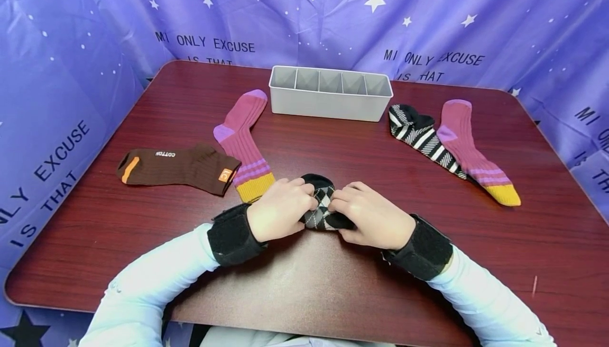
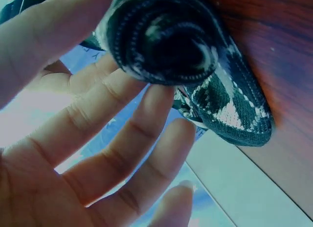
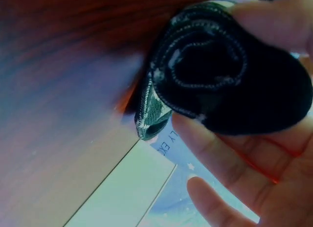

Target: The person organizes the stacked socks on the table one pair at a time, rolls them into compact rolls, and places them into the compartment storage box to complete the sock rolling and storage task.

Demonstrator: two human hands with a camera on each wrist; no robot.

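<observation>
Before the person's body lies a black, grey and white argyle sock (image 1: 320, 207), partly rolled up. The left hand (image 1: 283, 209) holds its left end, and the right hand (image 1: 373, 215) grips the right end. In the left wrist view the spiral end of the rolled sock (image 2: 164, 51) sits between thumb and fingers, with a flat patterned part beyond it. From the right wrist, the sock's other coiled end (image 3: 210, 65) shows, a black section bulging toward the palm. The thumb presses on top, with fingers underneath.
A grey divided box (image 1: 328, 104) stands at the back of the table (image 1: 295, 294). On the left lie a brown sock (image 1: 171, 170) and a pink sock (image 1: 245, 143) with a yellow cuff. At right, a black-and-white striped sock (image 1: 423, 138) touches another pink sock (image 1: 468, 140).
</observation>
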